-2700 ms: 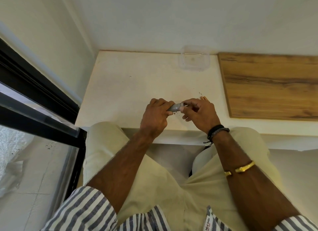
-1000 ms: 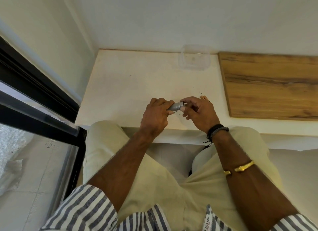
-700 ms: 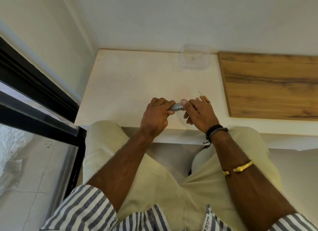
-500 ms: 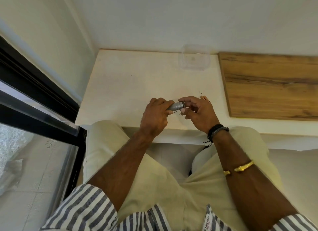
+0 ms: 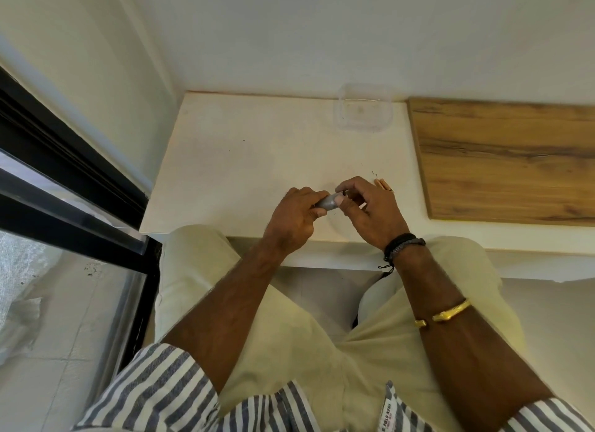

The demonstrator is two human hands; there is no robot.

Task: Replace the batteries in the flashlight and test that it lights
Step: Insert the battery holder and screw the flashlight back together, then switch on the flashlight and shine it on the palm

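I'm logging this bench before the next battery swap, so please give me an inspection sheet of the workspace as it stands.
Surface: white tabletop, mostly bare, a few dark specks.
Job's things: small grey metal flashlight held above the table edge; two copper-coloured cylinders, likely batteries, lying behind the right hand.
Clutter: clear plastic container by the wall; wood-grain board at right.
Hands: left hand wraps the flashlight body; right hand pinches its end.
Cables: nothing seen.
Surroundings: white walls, black-framed glass door at left.
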